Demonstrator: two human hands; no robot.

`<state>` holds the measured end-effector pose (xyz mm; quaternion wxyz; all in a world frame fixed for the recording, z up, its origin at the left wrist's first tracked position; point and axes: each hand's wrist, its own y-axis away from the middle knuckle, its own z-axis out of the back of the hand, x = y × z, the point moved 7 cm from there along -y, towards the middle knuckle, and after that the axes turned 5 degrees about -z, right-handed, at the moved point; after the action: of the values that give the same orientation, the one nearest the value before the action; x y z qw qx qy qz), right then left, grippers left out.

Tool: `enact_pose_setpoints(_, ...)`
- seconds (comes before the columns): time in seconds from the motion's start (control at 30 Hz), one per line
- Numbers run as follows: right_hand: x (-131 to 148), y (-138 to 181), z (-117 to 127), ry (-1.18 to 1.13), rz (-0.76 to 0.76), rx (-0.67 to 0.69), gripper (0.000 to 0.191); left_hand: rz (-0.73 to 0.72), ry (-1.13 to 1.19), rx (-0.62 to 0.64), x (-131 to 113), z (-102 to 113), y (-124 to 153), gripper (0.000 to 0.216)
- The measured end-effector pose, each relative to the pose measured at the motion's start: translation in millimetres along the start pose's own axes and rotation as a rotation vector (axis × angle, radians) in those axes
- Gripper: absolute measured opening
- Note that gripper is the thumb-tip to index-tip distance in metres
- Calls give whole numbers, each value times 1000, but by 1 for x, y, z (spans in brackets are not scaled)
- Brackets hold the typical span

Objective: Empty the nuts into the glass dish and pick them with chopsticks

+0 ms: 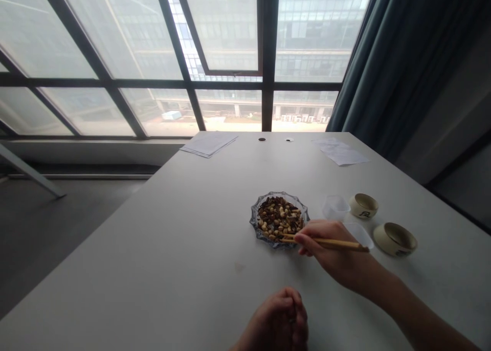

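Observation:
A glass dish with a scalloped rim stands on the white table, filled with a mix of nuts and seeds. My right hand is closed around a pair of wooden chopsticks, whose tips reach into the near side of the mix. Whether the tips pinch a piece is too small to tell. Nearer to me, at the bottom of the view, my left hand rests by the table top with its fingers curled together; nothing shows in it.
Right of the dish stand two clear plastic containers, one farther back and one partly behind my right hand. Beside them are two beige cups. Papers lie far left, another sheet far right. Windows and a dark curtain border the table.

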<state>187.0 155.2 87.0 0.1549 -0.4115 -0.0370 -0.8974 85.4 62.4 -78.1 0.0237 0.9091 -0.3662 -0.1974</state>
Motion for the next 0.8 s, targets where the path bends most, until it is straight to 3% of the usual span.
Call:
enact_pose_setpoints(0.67,-3,4,5,52,37,-22,43,-11,-5,-4,-2,-2,0,17)
enact_pose_setpoints(0.8,3,3,3,28,53,24,40,-22,-32,14,-4,-2,-3,19)
